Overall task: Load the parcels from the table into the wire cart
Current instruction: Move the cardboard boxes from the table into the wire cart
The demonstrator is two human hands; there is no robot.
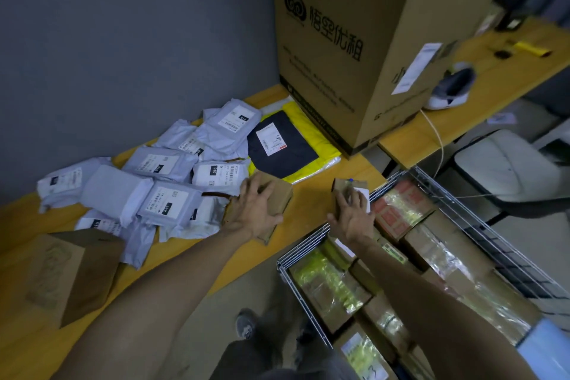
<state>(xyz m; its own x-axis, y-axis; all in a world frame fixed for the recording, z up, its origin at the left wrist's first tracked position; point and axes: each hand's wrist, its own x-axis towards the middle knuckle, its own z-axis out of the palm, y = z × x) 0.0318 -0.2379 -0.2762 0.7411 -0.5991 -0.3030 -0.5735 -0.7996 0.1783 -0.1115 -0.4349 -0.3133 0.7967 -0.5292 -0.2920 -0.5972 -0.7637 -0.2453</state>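
At table's near edge, two cardboard parcels under the hands. Flat brown box [279, 194]: left hand [254, 210] clamped over it, fingers curled down its far side. Its long axis seems to run from near-left to far-right, though the hand hides much of it. Small brown box [347, 185], white label on top: right hand [353, 216] laid over it, fingers wrapped across the top, thumb on its left side. Hands apart, one parcel each, bare table [311, 194] between them.

Wire cart [303, 248] stands to the right and lower, its corner rim just under the right wrist, already holding taped cartons. Right hand is the nearer; its parcel likely needs only a short swing right and down. The left parcel must cross over.

Beyond, to the left: heap of grey mailers [166, 191], not yet loaded.
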